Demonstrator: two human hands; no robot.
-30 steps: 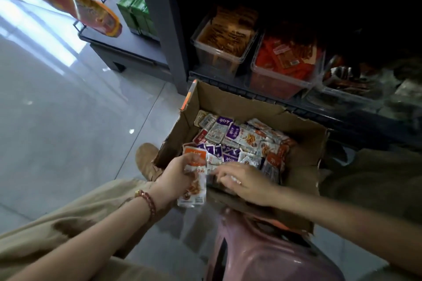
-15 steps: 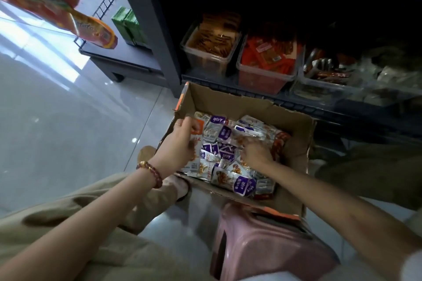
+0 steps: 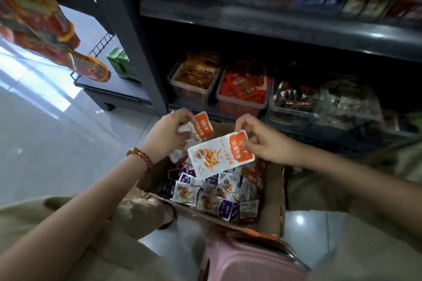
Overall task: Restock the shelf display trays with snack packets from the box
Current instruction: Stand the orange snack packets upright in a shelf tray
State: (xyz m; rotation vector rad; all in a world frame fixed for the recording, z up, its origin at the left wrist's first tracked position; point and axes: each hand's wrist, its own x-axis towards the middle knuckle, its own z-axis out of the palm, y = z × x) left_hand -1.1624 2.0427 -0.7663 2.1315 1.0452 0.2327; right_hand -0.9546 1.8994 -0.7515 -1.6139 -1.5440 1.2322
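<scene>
A cardboard box [image 3: 274,191] on the floor holds several small snack packets [image 3: 205,196], purple-and-white and orange-and-white. My left hand [image 3: 166,134] grips a small bunch of orange-topped packets [image 3: 201,129] above the box's far left corner. My right hand [image 3: 267,141] pinches the orange end of a single white-and-orange packet [image 3: 219,155] lifted above the box. On the bottom shelf stand clear display trays: one with brown packets [image 3: 194,80], one with red-orange packets [image 3: 242,91], one with dark mixed packets [image 3: 294,102].
A dark shelf board [image 3: 274,27] overhangs the trays, with boxed goods above it. A pink plastic stool [image 3: 246,260] stands right in front of the box. Orange bags [image 3: 45,29] hang at upper left. Green cartons [image 3: 121,63] sit on a low rack beyond the glossy floor.
Both hands have come up out of the box. The right hand now holds one lifted packet, and the left still has its bunch. The camera tilted up toward the shelf.
</scene>
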